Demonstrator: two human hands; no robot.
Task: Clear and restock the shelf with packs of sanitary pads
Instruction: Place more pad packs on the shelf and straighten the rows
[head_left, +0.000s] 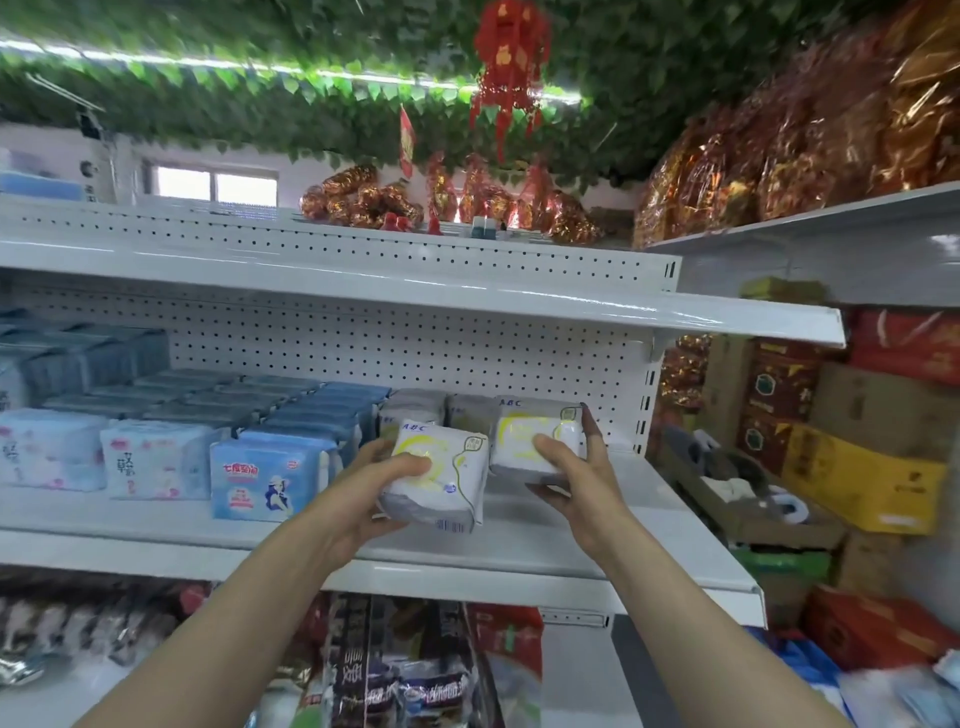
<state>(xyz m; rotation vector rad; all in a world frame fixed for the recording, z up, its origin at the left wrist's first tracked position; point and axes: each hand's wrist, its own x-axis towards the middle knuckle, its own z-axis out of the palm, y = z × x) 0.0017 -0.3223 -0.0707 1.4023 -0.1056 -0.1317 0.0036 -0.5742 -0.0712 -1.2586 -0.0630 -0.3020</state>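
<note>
Left hand (374, 486) reaches forward over the white shelf (597, 551), thumb across the printed face of a white pack (454, 470) and fingers curled beneath. That pack sits slightly tilted, barcode edge down. Just right of it, the right hand (576, 478) grips a second white pack (519, 426) upright and facing the camera, forefinger up its right side. Blue packs (265, 478) stand left of the left hand.

Arms extended, left hand (363, 493) gripping near pack (449, 480), right hand (576, 480) gripping far pack (522, 428) (thumbs in front)
</note>
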